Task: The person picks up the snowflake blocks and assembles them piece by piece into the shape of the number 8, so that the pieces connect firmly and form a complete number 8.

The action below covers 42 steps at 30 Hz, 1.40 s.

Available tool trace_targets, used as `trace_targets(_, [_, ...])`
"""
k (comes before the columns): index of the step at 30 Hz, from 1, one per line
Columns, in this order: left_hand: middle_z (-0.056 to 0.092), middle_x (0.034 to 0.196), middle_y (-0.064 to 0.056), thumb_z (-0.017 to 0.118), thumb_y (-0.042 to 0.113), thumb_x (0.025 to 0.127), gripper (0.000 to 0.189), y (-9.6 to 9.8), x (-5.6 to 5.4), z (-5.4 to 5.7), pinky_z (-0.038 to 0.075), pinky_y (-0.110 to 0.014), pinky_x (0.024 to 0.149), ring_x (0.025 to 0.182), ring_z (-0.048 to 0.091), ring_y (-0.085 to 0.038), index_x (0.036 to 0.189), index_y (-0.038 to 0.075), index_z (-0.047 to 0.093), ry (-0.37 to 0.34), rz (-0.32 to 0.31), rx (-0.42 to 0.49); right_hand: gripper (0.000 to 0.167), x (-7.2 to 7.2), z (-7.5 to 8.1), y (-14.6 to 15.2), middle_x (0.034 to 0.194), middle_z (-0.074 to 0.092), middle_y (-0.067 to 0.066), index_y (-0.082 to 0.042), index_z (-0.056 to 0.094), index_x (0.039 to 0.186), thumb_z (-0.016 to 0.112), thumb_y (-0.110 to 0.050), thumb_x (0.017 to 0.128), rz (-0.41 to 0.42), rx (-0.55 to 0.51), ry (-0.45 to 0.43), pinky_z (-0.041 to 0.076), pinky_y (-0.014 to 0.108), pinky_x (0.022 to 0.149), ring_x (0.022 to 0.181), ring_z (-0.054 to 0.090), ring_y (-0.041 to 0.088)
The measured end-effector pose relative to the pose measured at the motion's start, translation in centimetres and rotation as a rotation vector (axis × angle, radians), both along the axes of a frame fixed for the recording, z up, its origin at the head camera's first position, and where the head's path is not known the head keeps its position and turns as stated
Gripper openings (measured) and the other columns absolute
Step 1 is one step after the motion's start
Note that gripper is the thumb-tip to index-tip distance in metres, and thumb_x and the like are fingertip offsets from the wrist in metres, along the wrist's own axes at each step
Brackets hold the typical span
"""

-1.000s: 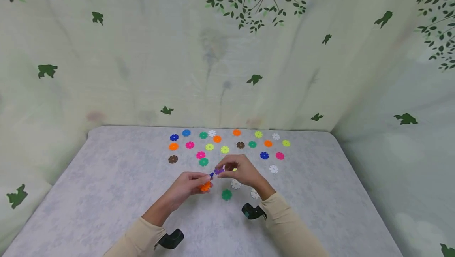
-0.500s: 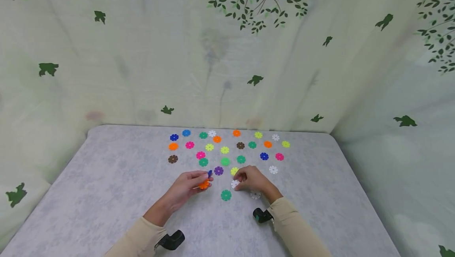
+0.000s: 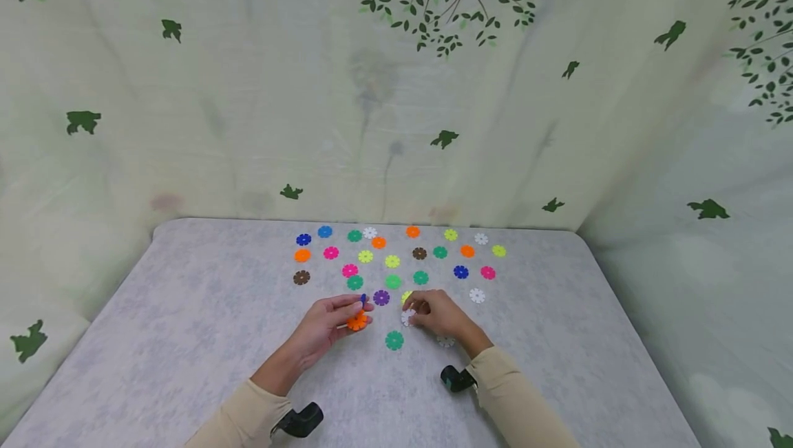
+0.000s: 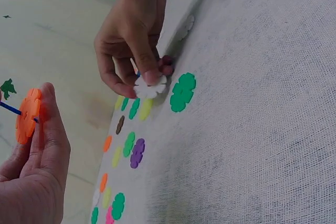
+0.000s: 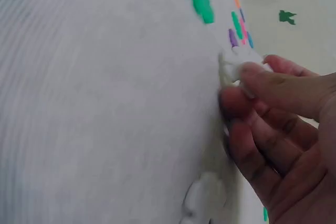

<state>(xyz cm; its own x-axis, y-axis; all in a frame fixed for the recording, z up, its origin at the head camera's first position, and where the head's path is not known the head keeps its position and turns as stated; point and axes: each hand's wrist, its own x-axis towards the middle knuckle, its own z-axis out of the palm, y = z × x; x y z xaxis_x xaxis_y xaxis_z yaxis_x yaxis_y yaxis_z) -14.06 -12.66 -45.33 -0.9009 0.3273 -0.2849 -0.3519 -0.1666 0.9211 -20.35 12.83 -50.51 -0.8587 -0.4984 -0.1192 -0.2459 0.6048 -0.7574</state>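
My left hand (image 3: 327, 327) holds an orange flower-shaped disc (image 3: 357, 321) with a blue disc (image 3: 363, 300) slotted into it on edge. In the left wrist view the orange disc (image 4: 29, 116) stands upright at the fingertips, the blue one (image 4: 9, 108) showing edge-on. My right hand (image 3: 441, 314) pinches a white flower-shaped disc (image 3: 407, 318) between thumb and fingers, and the left wrist view shows this white disc (image 4: 150, 87) tilted up close over the table. A yellow disc (image 3: 406, 297) lies partly behind the right fingers. The purple disc (image 3: 381, 298) lies flat between the two hands.
Several flower discs in many colours lie spread across the grey table (image 3: 204, 338) toward its back edge. Nearer me lie a green disc (image 3: 394, 340) and a white disc (image 3: 445, 341), the latter partly under the right wrist. A printed curtain (image 3: 310, 124) hangs behind.
My right hand lets go of the purple disc onto the table, moves right and toward me, and takes the white disc up from the table. My left hand turns its joined discs slightly.
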Motion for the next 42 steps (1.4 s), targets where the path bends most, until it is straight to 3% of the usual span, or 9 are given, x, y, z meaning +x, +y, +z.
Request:
trace_targets(3, [0.068,0.113,-0.008,0.059,0.018,0.097,0.053,0.0,0.0,0.1,0.053,-0.027,0.089,0.097,0.068,-0.016,0.138,-0.012,0.041,-0.003,0.001,0.012,0.021,-0.1,0.4,-0.4,0.087,0.064,0.002,-0.006,0.067,0.107,0.070,-0.006,0.087,-0.069,-0.204,-0.072,0.055,0.029,0.066,0.072,0.063,0.015])
trace_targets(7, [0.067,0.115,-0.010,0.058,0.017,0.097,0.053,0.0,0.1,0.0,0.052,-0.028,0.090,0.099,0.068,-0.017,0.138,-0.011,0.041,0.015,0.000,0.005,0.026,0.1,2.5,-1.5,0.086,0.068,0.011,0.004,0.063,0.110,0.070,-0.005,0.087,-0.137,-0.466,-0.136,0.058,0.032,0.066,0.069,0.066,0.019])
trace_targets(13, [0.066,0.117,-0.016,0.057,0.018,0.097,0.050,0.2,0.1,-0.1,0.052,-0.027,0.091,0.097,0.068,-0.016,0.134,-0.013,0.045,0.077,-0.014,-0.044,0.020,0.9,6.2,-3.7,0.088,0.067,0.023,0.011,0.064,0.107,0.065,0.003,0.089,-0.075,-0.613,-0.063,0.057,0.026,0.068,0.069,0.063,0.030])
trace_targets(18, [0.065,0.117,-0.019,0.058,0.018,0.097,0.049,0.3,0.2,-0.1,0.052,-0.027,0.091,0.095,0.069,-0.015,0.133,-0.013,0.048,0.112,-0.024,-0.063,0.019,2.0,8.6,-4.8,0.087,0.064,0.029,0.013,0.064,0.106,0.063,0.005,0.089,-0.048,-0.621,-0.027,0.057,0.027,0.069,0.072,0.060,0.044])
trace_targets(22, [0.067,0.114,-0.017,0.059,0.017,0.096,0.047,0.4,0.2,-0.1,0.052,-0.027,0.091,0.096,0.069,-0.017,0.131,-0.012,0.050,0.141,-0.030,-0.090,0.019,2.7,10.0,-5.1,0.086,0.066,0.026,0.014,0.064,0.105,0.063,0.003,0.090,-0.050,-0.585,-0.041,0.058,0.031,0.071,0.072,0.062,0.041])
trace_targets(28, [0.069,0.111,-0.013,0.059,0.017,0.096,0.044,0.6,0.4,0.1,0.051,-0.028,0.092,0.100,0.068,-0.024,0.130,-0.010,0.053,0.182,-0.022,-0.137,0.018,1.6,8.4,-4.9,0.085,0.067,0.022,0.010,0.066,0.106,0.065,0.002,0.089,-0.024,-0.518,-0.041,0.057,0.028,0.067,0.066,0.062,0.024])
trace_targets(36, [0.065,0.116,-0.024,0.058,0.014,0.096,0.041,1.0,0.3,-0.2,0.052,-0.025,0.090,0.095,0.068,-0.016,0.129,-0.011,0.053,0.250,-0.014,-0.150,0.021,1.3,7.9,-4.8,0.087,0.068,0.018,0.008,0.068,0.108,0.067,-0.003,0.089,0.024,-0.491,-0.010,0.057,0.027,0.065,0.063,0.062,0.020])
trace_targets(42, [0.066,0.112,-0.025,0.056,0.005,0.096,0.033,1.9,0.7,-0.2,0.053,-0.021,0.085,0.090,0.068,-0.012,0.125,-0.012,0.057,0.286,0.087,-0.209,0.021,1.4,8.0,-5.1,0.087,0.066,0.025,0.011,0.067,0.107,0.064,0.000,0.090,0.047,-0.516,-0.025,0.057,0.026,0.063,0.060,0.060,0.013])
